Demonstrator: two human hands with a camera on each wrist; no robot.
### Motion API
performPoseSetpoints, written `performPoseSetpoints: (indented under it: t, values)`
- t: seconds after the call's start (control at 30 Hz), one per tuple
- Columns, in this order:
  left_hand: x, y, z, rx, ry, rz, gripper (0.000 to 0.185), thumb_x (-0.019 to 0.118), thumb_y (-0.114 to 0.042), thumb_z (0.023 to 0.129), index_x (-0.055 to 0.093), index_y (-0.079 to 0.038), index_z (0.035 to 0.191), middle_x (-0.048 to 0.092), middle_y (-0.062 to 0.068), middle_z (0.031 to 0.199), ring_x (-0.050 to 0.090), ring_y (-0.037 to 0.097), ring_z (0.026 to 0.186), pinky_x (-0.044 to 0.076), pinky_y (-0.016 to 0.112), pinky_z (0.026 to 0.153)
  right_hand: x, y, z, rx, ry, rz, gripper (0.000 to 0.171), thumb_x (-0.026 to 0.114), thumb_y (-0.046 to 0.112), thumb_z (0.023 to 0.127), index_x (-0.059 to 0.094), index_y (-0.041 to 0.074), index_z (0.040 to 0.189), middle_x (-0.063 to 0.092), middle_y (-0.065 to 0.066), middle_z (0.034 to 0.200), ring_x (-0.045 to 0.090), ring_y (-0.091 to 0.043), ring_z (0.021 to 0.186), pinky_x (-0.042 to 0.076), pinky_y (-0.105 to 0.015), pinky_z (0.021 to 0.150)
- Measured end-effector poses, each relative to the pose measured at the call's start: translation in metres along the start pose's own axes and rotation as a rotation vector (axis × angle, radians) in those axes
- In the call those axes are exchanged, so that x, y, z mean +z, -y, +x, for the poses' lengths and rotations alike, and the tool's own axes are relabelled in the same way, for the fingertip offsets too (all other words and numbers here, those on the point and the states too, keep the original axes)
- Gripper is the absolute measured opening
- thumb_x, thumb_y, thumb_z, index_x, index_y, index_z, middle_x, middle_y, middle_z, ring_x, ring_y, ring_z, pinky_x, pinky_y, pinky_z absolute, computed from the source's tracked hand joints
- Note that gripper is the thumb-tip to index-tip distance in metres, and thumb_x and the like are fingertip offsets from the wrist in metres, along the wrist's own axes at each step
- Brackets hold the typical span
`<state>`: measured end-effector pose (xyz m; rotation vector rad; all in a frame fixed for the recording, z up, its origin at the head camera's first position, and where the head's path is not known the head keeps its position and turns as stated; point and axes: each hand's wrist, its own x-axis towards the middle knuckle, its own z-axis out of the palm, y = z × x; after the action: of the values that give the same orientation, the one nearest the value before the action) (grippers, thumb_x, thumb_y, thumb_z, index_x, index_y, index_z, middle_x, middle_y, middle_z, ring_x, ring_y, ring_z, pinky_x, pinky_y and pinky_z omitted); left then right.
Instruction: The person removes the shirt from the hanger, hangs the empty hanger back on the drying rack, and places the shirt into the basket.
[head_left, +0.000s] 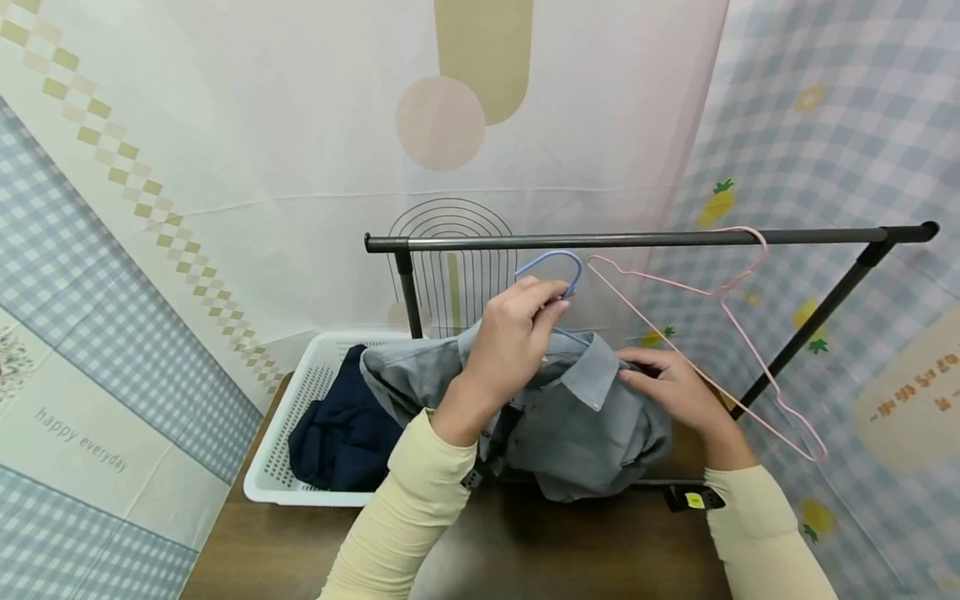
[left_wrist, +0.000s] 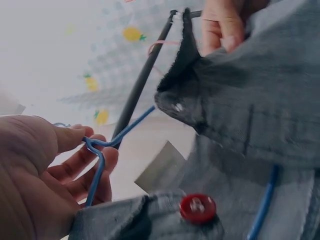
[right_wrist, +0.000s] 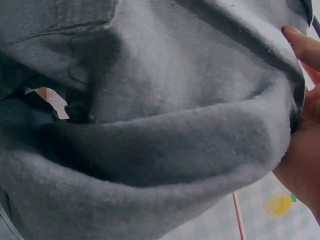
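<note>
The left hand [head_left: 517, 321] pinches the neck of a blue hanger [head_left: 558, 271] just below its hook, near the rail [head_left: 637, 240]. The hanger's arms are hidden inside the grey shirt [head_left: 577, 417], which bunches over the surface [head_left: 525, 542]. The right hand [head_left: 671, 383] grips the shirt's shoulder, fingertips tucked into cloth. A pink hanger [head_left: 720, 292] hangs right. A dark garment [head_left: 341, 433] fills the white basket [head_left: 300, 392], partly covered.
</note>
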<state>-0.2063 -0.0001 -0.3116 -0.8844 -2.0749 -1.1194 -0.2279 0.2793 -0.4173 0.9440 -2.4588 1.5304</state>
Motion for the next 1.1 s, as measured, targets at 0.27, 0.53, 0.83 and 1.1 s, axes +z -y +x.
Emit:
performPoseSetpoints:
  t: [0.27,0.53,0.83,1.1]
  values:
    - [-0.015,-0.006,0.014,-0.019,0.008,0.055,0.019,0.064,-0.011,0.103,0.075,-0.001,0.115,0.071,0.008,0.096,0.062,0.016,0.079,0.049,0.024,0.07,0.008,0.007,0.018,-0.031,-0.046,0.003,0.025,0.063,0.0,0.101,0.071,-0.005,0.123,0.069,0.024,0.119,0.068,-0.001,0.103,0.053,-0.014,0.083]
    - [-0.018,0.007,0.009,-0.052,-0.016,0.027,0.017,0.064,-0.01,0.103,0.074,-0.002,0.113,0.071,0.008,0.097,0.061,0.016,0.08,0.05,0.026,0.071,0.006,0.016,0.02,-0.002,-0.054,-0.088,0.028,0.065,0.001,0.099,0.072,0.002,0.127,0.067,0.026,0.12,0.065,0.0,0.093,0.052,-0.016,0.074]
    - [-0.013,0.023,-0.001,-0.116,-0.062,-0.015,0.015,0.064,-0.009,0.103,0.073,-0.001,0.11,0.074,0.01,0.105,0.067,0.019,0.087,0.056,0.029,0.076,0.011,0.038,0.021,-0.082,-0.038,-0.137,0.046,0.059,-0.003,0.101,0.059,0.01,0.146,0.066,-0.014,0.135,0.062,0.001,0.116,0.05,-0.013,0.094]
    - [-0.004,0.031,-0.006,-0.091,-0.164,-0.04,0.013,0.065,-0.009,0.102,0.074,-0.001,0.107,0.074,0.011,0.102,0.068,0.019,0.085,0.056,0.026,0.073,0.022,0.059,0.036,-0.222,-0.102,-0.448,0.053,0.08,0.004,0.089,0.065,0.015,0.139,0.067,-0.004,0.133,0.066,-0.013,0.105,0.054,-0.022,0.084]
